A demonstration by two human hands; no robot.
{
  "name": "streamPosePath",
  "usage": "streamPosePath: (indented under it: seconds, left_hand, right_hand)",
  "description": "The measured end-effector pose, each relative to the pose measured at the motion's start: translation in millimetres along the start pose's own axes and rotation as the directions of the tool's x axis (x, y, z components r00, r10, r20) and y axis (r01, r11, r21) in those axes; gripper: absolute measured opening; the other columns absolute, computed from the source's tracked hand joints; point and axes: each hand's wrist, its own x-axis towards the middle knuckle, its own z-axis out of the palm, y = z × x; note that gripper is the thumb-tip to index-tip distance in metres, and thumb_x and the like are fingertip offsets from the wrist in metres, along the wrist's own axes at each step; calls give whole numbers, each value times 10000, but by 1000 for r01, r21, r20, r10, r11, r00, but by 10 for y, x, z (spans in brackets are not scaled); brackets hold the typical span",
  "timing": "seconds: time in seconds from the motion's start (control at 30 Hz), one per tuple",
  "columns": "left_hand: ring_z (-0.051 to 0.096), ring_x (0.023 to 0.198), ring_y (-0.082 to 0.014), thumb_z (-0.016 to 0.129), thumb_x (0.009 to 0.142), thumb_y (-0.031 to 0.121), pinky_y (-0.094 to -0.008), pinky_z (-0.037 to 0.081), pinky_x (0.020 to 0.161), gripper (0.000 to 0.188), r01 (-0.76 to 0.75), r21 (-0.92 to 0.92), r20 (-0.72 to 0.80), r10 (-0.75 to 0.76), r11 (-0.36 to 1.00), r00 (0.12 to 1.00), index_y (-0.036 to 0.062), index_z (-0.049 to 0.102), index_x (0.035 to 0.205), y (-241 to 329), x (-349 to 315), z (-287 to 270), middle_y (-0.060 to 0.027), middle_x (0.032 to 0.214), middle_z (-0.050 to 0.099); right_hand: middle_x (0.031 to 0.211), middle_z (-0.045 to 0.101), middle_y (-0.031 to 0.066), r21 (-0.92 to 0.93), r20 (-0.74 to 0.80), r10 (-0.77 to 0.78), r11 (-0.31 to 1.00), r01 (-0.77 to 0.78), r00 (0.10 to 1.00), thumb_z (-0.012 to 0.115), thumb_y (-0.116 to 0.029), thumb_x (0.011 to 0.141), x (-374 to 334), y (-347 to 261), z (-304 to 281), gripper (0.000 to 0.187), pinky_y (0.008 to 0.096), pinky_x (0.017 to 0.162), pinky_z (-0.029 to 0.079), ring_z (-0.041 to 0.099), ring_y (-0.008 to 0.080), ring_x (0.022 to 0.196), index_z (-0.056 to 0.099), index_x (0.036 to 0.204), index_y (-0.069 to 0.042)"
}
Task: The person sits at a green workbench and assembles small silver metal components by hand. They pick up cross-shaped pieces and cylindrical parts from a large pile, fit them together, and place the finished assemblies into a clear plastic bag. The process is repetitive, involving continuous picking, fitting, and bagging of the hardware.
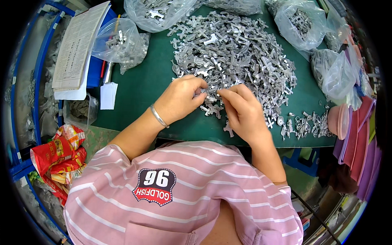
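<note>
A large heap of small silver-grey metal crosses (pixel 237 53) covers the middle of the green table (pixel 155 61). Both of my hands are at the heap's near edge, fingertips a short gap apart. My left hand (pixel 181 98), with a silver bangle (pixel 159 116) on its wrist, is closed, thumb and fingers curled together at the crosses. Thumb and forefinger of my right hand (pixel 245 112) are pinched together. Whatever either hand grips is too small or hidden among the grey pieces. A loose cross (pixel 228 128) lies just left of my right hand, near the table's front edge.
Clear bags of metal pieces (pixel 300 24) line the back, with another bag (pixel 122 45) at the left. Small sorted metal parts (pixel 306 125) and pink cups (pixel 338 121) sit front right. Printed papers (pixel 75 49) and blue racks (pixel 38 61) stand left. A red packet (pixel 61 153) is below.
</note>
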Motion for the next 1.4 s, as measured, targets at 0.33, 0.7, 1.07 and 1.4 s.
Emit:
streamPosePath:
  seconds: [0.33, 0.7, 1.07, 1.4]
  left_hand:
    - [585, 753, -193, 664, 708, 29, -278, 466, 666, 224, 40, -135, -109, -55, 990, 993, 14, 623, 927, 104, -31, 58, -85, 828, 586]
    - [445, 499, -47, 627, 821, 55, -169, 305, 398, 125, 428, -834, 252, -448, 350, 858, -31, 624, 911, 272, -43, 122, -84, 764, 639]
    - [432, 498, -48, 605, 831, 62, -166, 300, 396, 153, 414, -871, 275, -437, 264, 857, -29, 612, 953, 237, -25, 138, -78, 781, 622]
    - [407, 490, -38, 585, 846, 79, -162, 282, 386, 130, 358, -915, 221, -511, 186, 831, -2, 582, 947, 163, -48, 97, -26, 718, 554]
  right_hand:
    - [824, 558, 83, -180, -114, -124, 978, 102, 986, 649, -18, 689, -44, 137, 182, 194, 355, 639, 435, 542, 270, 728, 595, 875, -23]
    - [823, 601, 123, -34, -376, -207, 977, 210, 903, 711, 68, 638, -201, 17, 144, 235, 323, 572, 479, 590, 261, 671, 592, 832, 9]
    - [846, 579, 86, 625, -145, 451, 732, -272, 881, 576, 40, 820, -223, -13, 145, 40, 225, 601, 487, 593, 111, 706, 582, 860, 43]
    - [853, 570, 122, -18, -77, 126, 992, -128, 989, 675, -22, 714, -169, 8, 220, 228, 329, 591, 475, 580, 266, 677, 587, 925, -13]
